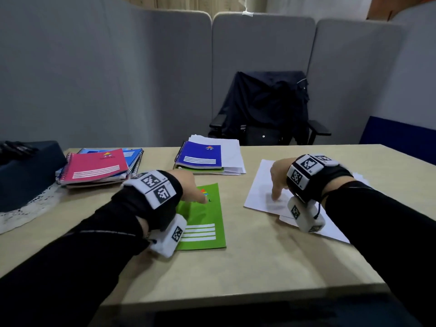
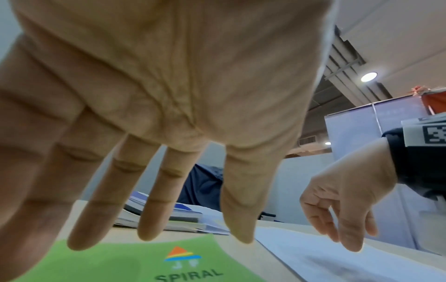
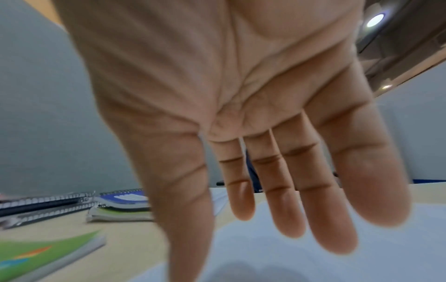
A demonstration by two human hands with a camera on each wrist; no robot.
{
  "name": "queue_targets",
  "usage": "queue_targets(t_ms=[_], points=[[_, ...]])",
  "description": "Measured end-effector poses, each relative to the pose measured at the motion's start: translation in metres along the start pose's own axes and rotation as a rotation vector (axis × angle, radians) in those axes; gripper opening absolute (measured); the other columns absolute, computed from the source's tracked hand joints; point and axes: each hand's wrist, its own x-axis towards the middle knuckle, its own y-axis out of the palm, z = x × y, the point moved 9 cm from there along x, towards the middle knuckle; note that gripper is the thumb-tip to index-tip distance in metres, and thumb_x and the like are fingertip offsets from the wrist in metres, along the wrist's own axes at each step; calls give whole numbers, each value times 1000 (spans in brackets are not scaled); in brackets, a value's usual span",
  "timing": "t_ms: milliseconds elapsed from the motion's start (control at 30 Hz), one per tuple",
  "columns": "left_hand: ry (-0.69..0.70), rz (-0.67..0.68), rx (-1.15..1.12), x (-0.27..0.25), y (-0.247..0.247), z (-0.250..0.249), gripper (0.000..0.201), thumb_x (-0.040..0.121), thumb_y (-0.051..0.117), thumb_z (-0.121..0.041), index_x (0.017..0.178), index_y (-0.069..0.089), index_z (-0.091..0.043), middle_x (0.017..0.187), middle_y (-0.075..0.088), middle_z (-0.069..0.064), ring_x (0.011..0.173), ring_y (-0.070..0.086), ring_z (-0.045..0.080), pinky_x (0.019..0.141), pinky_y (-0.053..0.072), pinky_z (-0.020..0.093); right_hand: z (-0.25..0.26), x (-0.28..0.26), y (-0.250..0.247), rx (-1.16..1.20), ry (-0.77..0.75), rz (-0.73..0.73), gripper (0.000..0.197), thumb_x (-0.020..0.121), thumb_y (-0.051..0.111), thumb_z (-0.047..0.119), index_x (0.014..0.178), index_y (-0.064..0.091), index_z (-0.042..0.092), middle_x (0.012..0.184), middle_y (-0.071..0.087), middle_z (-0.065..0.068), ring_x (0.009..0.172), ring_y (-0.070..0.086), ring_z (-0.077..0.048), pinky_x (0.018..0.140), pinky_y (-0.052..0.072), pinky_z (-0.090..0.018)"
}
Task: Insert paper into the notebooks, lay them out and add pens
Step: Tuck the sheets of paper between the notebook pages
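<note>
Beige laminate table (image 1: 247, 267) bore a closed green spiral notebook (image 1: 207, 223) under the spread-fingered left hand (image 1: 186, 185), and loose white paper sheets (image 1: 262, 185) beneath the right hand (image 1: 278, 175), fingers extended, nothing gripped.

Dim indoor light, ceiling spots (image 2: 368, 76), wide-angle edge distortion, right wrist view motion-blurred

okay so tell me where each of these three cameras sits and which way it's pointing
Head: worn high, facing forward and down at the table; both sleeved arms, left hand and right hand show.
Left wrist: under the left palm, looking along the fingers at the green notebook.
Right wrist: under the right palm, looking over the white paper.
Shared: both wrist views catch the green notebook and paper.
</note>
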Motion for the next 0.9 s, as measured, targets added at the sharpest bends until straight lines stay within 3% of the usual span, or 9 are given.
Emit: queue_targets(t_ms=[100,200,400,467,567,667,733,833,900], points=[[-3,67,40,9,12,-19,73,74,57,-73,117,58,-13,106,61,2,97,58,21,78,44,29,5,-12,12,-78,-57,18,61,61,77,59,105,62,19,103,66,0,85,55,-18,68,38,-27],[-19,93,48,9,21,-29,89,63,57,-82,123,55,-16,118,61,3,104,56,22,81,41,30,9,-17,25,-64,-74,45,82,54,80,63,120,48,26,109,60,5,94,52,-19,71,38,-30],[-39,138,28,4,23,-34,87,51,73,-72,119,54,-21,88,57,-1,87,56,21,68,42,27,22,-11,27,-132,-73,41,97,56,82,52,136,33,28,109,51,4,97,48,-23,82,44,-34],[-41,148,27,5,22,-32,86,51,72,-72,118,54,-22,91,58,-1,90,57,21,70,43,27,23,-9,26,-146,-68,52,98,53,81,51,136,32,29,108,52,5,102,51,-23,89,46,-36],[-35,162,34,6,17,-26,83,56,67,-75,118,52,-23,105,59,1,97,57,20,78,45,29,25,-10,31,-56,-88,123,83,62,81,39,135,42,25,122,57,-2,109,53,-25,91,45,-32],[-32,197,-20,7,14,-18,79,57,63,-74,116,56,-22,106,62,0,97,59,19,80,47,28,33,-16,33,27,-153,201,45,90,61,17,133,51,5,136,51,-18,99,46,-20,69,43,-24],[-46,241,-192,8,16,-10,68,62,65,-64,112,58,-19,102,63,3,90,62,21,82,51,28,29,-17,28,43,-155,180,39,97,47,11,135,48,0,139,47,-19,98,40,-17,60,35,-17],[-79,300,-453,0,13,5,44,78,63,-46,108,58,-14,108,64,14,86,63,29,81,52,33,14,-15,19,72,-104,89,36,100,39,16,132,50,4,126,53,-16,96,40,-18,60,36,-20],[-72,308,-550,-4,8,16,33,83,60,-41,102,58,-15,111,64,16,88,65,32,84,53,37,4,-17,12,54,-28,16,26,98,39,23,113,56,11,105,53,-9,91,45,-22,69,38,-27]])
